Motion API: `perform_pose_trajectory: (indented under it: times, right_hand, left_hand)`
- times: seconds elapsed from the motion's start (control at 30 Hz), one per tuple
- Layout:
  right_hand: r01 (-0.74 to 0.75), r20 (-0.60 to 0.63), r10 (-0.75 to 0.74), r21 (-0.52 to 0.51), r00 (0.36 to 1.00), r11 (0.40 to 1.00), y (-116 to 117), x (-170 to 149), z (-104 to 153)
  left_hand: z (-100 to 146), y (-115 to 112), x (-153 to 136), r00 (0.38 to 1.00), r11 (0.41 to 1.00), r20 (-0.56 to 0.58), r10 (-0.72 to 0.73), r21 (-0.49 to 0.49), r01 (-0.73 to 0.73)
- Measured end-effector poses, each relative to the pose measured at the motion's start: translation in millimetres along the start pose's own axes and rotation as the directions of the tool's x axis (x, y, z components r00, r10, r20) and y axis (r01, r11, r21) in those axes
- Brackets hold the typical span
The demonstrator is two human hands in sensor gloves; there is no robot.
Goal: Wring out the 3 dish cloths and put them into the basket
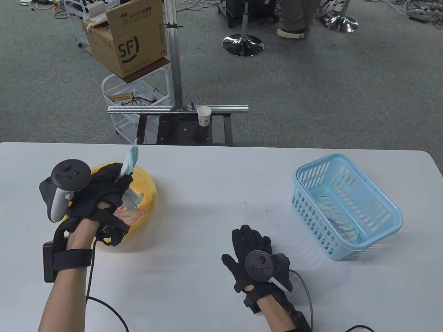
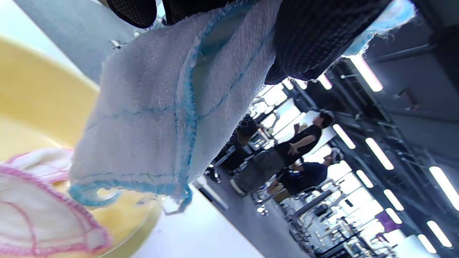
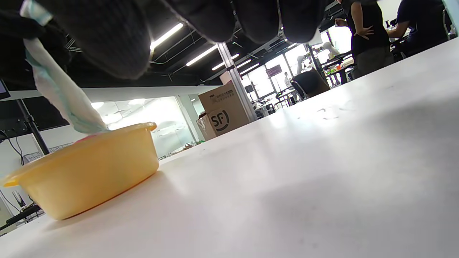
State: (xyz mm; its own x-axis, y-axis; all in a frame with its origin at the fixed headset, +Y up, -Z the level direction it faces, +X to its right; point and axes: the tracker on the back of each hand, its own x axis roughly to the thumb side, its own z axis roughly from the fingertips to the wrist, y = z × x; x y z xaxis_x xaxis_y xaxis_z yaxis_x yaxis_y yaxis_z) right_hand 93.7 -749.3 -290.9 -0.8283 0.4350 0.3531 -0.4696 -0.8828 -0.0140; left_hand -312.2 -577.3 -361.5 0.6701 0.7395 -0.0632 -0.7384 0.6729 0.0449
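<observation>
Nearest, at about five o'clock on the white table [image 1: 207, 193], the right hand [image 1: 254, 257] lies palm down with its fingers spread and straight, holding nothing. At about nine o'clock, the left hand [image 1: 100, 188] is raised above the yellow basin [image 1: 147, 186], fingers curled tight round a blue-edged dish cloth [image 1: 128, 162]; one end of the cloth sticks up past the knuckles toward twelve o'clock, and the wrist views show the rest hanging down to the basin's rim. Inside the basin lies a pink-edged dish cloth [image 1: 129, 212], partly hidden under the wrist. At about three o'clock, well apart from the basin, stands the light blue basket [image 1: 380, 207], turned at an angle to the table edge, with a third, whitish dish cloth [image 1: 341, 221] bunched on its floor. Beyond the far table edge, around twelve o'clock, a paper cup [image 1: 204, 116] stands on a black stand, and farther back at eleven o'clock a cardboard box [image 1: 129, 38] rests on a white wire cart.
</observation>
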Motion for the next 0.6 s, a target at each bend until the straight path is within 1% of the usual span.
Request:
perform_pose_trajectory:
  times: [0.07, 0.33, 0.43, 0.5, 0.53, 0.6]
  right_hand:
    - [0.001, 0.003, -0.001, -0.001, 1.000, 1.000, 0.4, 0.1, -0.1]
    - [0.005, 0.032, -0.005, -0.003, 0.999, 1.000, 2.3, 3.8, -0.7]
    - [0.003, 0.059, -0.002, -0.016, 0.998, 1.000, 2.7, 7.7, -0.6]
    - [0.019, 0.098, -0.014, -0.057, 0.995, 0.998, 1.5, 10.4, -0.1]
    - [0.036, 0.125, -0.024, -0.096, 0.992, 0.995, 0.3, 12.3, -0.1]
    - [0.049, 0.155, -0.029, -0.126, 0.988, 0.991, -2.2, 15.8, 0.7]
  left_hand:
    - [5.6, 3.8, 10.5, 0.999, 1.000, 0.031, 0.008, 0.025, -0.009]
    - [24.5, 3.9, 50.2, 0.985, 0.998, 0.163, 0.053, 0.026, -0.059]
    - [31.9, -2.2, 66.5, 0.974, 0.997, 0.214, 0.069, 0.013, -0.074]
    - [35.9, -8.7, 75.7, 0.966, 0.997, 0.245, 0.081, -0.005, -0.083]
    - [37.8, -13.2, 80.4, 0.962, 0.996, 0.259, 0.086, -0.014, -0.085]
    - [41.0, -22.9, 88.0, 0.955, 0.996, 0.284, 0.090, -0.033, -0.084]
